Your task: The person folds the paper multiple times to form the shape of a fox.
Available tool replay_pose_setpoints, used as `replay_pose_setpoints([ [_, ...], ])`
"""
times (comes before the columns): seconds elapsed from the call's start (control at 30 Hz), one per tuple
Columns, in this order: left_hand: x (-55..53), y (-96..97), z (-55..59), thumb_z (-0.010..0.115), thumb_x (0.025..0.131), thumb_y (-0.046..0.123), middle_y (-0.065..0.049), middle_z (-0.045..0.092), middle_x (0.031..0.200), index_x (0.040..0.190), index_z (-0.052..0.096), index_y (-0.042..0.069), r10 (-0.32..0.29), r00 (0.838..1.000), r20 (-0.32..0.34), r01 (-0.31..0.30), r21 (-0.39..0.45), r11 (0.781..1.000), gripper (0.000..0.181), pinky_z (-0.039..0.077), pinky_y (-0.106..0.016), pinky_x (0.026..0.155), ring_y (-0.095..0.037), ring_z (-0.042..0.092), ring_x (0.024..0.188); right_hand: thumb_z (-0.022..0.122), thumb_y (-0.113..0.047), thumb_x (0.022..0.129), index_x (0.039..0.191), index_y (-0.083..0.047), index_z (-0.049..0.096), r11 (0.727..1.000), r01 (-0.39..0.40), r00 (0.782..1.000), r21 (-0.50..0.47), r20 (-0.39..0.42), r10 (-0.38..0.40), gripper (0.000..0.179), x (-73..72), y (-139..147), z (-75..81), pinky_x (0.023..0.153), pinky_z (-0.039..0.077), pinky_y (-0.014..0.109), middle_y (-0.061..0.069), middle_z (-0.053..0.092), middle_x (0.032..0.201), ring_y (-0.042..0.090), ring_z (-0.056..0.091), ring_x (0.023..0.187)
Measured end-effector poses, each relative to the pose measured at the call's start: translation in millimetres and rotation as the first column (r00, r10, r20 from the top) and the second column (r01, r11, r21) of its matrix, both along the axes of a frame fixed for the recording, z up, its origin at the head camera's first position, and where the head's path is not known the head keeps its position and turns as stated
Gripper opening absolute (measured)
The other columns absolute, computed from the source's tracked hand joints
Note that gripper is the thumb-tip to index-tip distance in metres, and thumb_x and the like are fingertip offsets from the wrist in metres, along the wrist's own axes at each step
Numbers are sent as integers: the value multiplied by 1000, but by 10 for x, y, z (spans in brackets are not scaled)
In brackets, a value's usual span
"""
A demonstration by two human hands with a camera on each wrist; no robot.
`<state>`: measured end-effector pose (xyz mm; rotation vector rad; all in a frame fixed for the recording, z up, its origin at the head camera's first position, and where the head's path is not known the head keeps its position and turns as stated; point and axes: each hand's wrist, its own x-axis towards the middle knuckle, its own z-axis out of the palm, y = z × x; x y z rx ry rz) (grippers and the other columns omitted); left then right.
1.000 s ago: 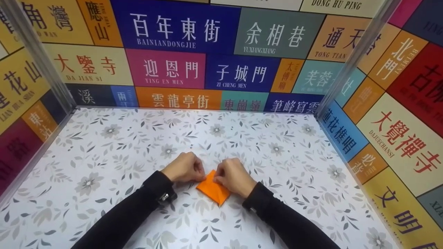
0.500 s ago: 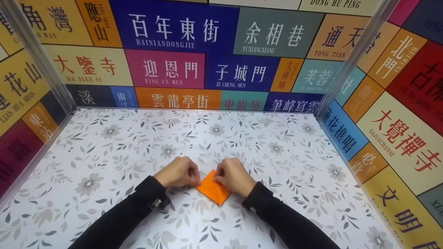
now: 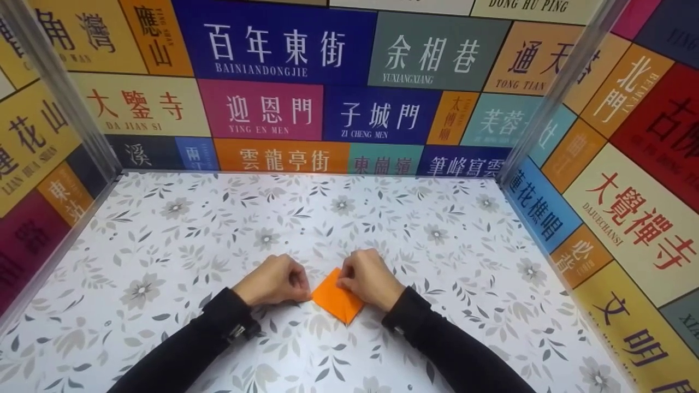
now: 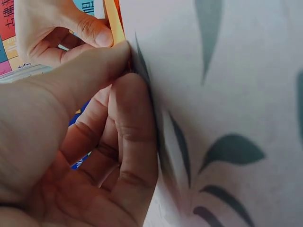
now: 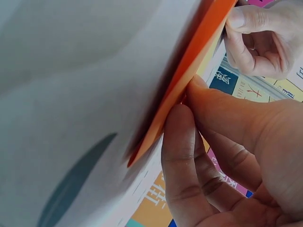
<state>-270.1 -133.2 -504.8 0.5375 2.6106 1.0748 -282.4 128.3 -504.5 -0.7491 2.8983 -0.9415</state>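
Observation:
A folded piece of orange paper lies on the table between both hands, one corner pointing toward the person. My left hand pinches its left corner between thumb and index finger. On the opposite side, my right hand pinches the upper right edge. In the right wrist view, the layered paper runs past the right thumb and index fingertips, its near end slightly parted from the tabletop. Only a narrow strip of the paper shows in the left wrist view, beyond the left thumb. The right fingertips partly cover the paper.
The table has a white cover printed with grey flowers and leaves. Panels with colourful Chinese place-name signs enclose it at the back and both sides. Clear corner posts join the panels. Dark sleeves cover both forearms.
My left hand has slid left and toward the person, along the paper's upper left edge to its left corner. The right hand and the paper have stayed nearly in place.

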Motion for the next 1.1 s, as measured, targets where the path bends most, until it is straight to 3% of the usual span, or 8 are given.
replay_pose_setpoints([
  [0.37,18,-5,-35,99,88,12,5,77,76,83,85,18,33,999,0,-33,-9,999,15,55,-24,70,-9,64,69,99,-7,92,83,-8,87,1000,-4,999,-14,-37,3,15,7,-20,-15,69,54,23,4,82,80,8,61,72],
  [0.67,7,26,20,98,89,12,2,77,78,87,85,16,-14,1000,-25,15,3,1000,14,53,-24,66,-10,64,69,98,-8,93,85,-10,88,1000,12,999,-14,-34,-13,13,7,-29,-21,71,57,25,3,83,81,10,66,74],
  [0.9,-18,172,91,99,90,13,1,79,79,89,86,17,25,1000,-11,-25,21,999,14,54,-26,64,-11,65,67,98,-9,94,86,-9,89,1000,0,1000,-24,-19,-1,12,3,-10,-4,69,54,23,3,84,81,8,64,73],
  [1.1,-33,384,125,99,87,9,0,79,77,88,85,13,50,995,-88,-49,15,999,15,55,-25,68,-10,65,68,99,-7,92,82,-8,89,999,-8,999,-31,-36,7,14,-6,15,9,63,49,20,3,83,75,7,61,68],
])
